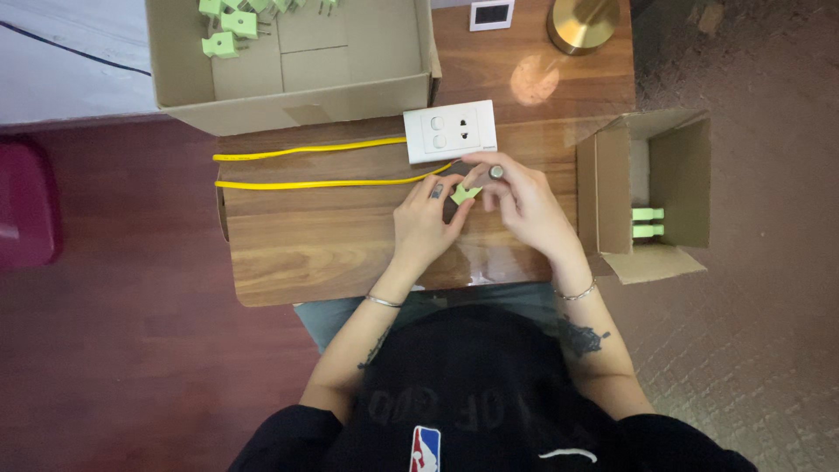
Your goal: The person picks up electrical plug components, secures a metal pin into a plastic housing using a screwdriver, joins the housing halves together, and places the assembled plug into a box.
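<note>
pale green plug adapter sits pinched between both hands above the wooden worktop, just below the white wall socket plate. the left hand has its grip closed on the adapter's left side; the right hand is closed on its right side and also holds a small dark tool. two yellow wires run left from the plate. more green adapters lie in the big cardboard box and in the small box at right.
</note>
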